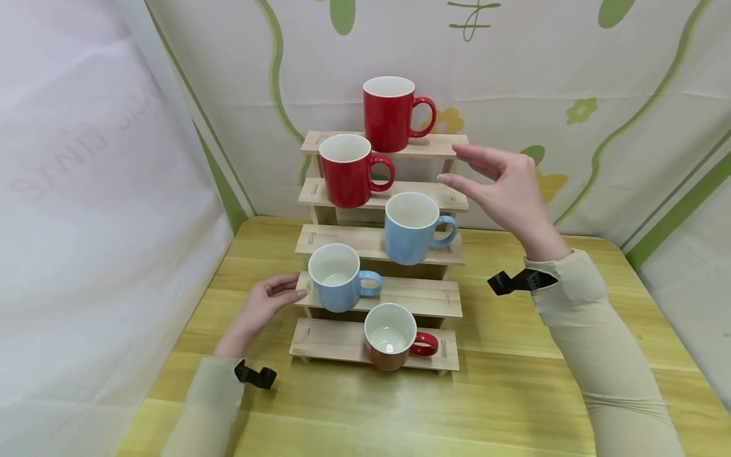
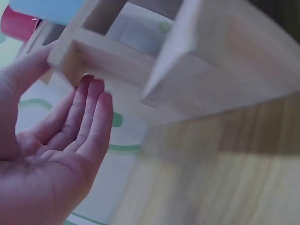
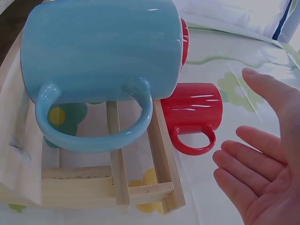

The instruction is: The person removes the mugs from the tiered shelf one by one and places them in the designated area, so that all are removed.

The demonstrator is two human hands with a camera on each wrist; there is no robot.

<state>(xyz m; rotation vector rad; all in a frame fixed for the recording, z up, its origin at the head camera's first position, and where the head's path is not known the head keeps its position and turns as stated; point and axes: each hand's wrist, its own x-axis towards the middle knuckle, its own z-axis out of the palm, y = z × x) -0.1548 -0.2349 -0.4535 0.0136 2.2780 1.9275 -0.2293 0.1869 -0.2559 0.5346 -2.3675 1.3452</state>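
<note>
A five-step wooden rack [image 1: 337, 339] carries several mugs. My left hand [image 1: 265, 308] pinches the left end of its second step from the bottom, thumb on top and fingers beneath, beside a light blue mug [image 1: 337, 289]. In the left wrist view, that hand [image 2: 61, 140] is against the rack's wooden side [image 2: 112, 51]. My right hand [image 1: 508, 190] is in the air just right of the top steps, thumb and fingers apart, holding nothing. The right wrist view shows this hand [image 3: 262, 159] near a red mug [image 3: 197, 110], not touching it.
Red mugs [image 1: 388, 117] [image 1: 348, 174] stand on the top two steps, a light blue one [image 1: 408, 235] on the middle step, and a red-handled mug [image 1: 390, 339] on the lowest. A wood-grain table [image 1: 514, 393] lies beneath; patterned cloth [image 1: 228, 51] hangs behind.
</note>
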